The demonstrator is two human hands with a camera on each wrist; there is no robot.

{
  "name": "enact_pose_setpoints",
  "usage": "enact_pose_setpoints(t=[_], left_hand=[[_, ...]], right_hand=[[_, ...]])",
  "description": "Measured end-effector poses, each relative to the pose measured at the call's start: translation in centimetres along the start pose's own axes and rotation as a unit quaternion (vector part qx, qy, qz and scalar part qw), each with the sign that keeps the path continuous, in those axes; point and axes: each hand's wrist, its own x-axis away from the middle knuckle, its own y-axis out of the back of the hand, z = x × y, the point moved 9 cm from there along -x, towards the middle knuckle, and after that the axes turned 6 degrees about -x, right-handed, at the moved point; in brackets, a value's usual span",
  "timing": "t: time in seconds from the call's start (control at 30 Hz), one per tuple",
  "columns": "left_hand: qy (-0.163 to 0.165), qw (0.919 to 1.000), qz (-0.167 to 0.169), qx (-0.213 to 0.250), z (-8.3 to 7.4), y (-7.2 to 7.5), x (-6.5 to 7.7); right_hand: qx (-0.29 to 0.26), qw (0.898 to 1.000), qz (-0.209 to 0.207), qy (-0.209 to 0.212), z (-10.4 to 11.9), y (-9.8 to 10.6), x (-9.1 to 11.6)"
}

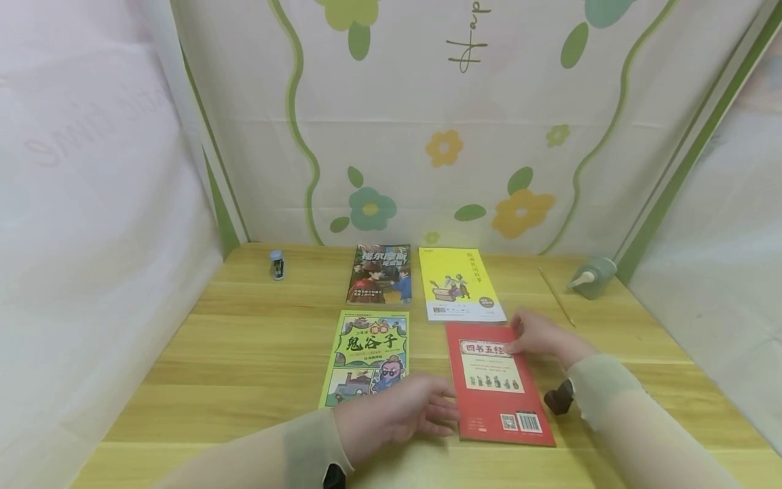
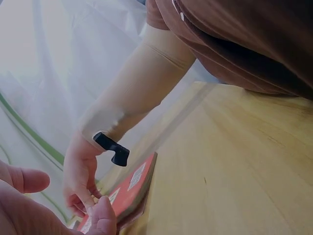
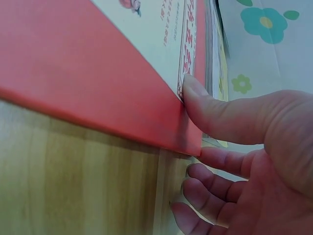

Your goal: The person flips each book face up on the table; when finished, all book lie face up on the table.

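A red book (image 1: 489, 411) with a white title panel lies on the wooden table at front centre right. My right hand (image 1: 546, 337) pinches its far right corner; in the right wrist view the thumb (image 3: 208, 110) presses on the cover and the index finger is at the edge below. Beside the book's left edge, my left hand (image 1: 403, 409) holds nothing, its fingers loosely bent. Whether those fingertips touch the book cannot be told. A green comic book (image 1: 366, 353) lies left of the red one, its lower right part hidden behind my left hand and forearm.
Behind the red book lies a yellow book (image 1: 455, 272), with a dark-covered book (image 1: 380, 275) to its left. A small blue-capped vial (image 1: 277, 265) stands at the far left. At the right are a thin stick (image 1: 556, 297) and a grey-green bottle (image 1: 595, 277) with a nozzle. Cloth walls surround the table.
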Motion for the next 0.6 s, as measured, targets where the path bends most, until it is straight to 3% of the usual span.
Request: enact_pose_setpoints(t=[0.5,0.6], left_hand=[[0.003,0.9999,-0.003,-0.014,0.61,-0.19,-0.6],[0.004,0.9999,-0.001,-0.015,0.71,-0.24,-0.69]], right_hand=[[-0.017,1.0,-0.007,0.004,0.18,0.06,-0.24],[-0.052,0.999,-0.009,0.003,-0.38,0.11,-0.32]])
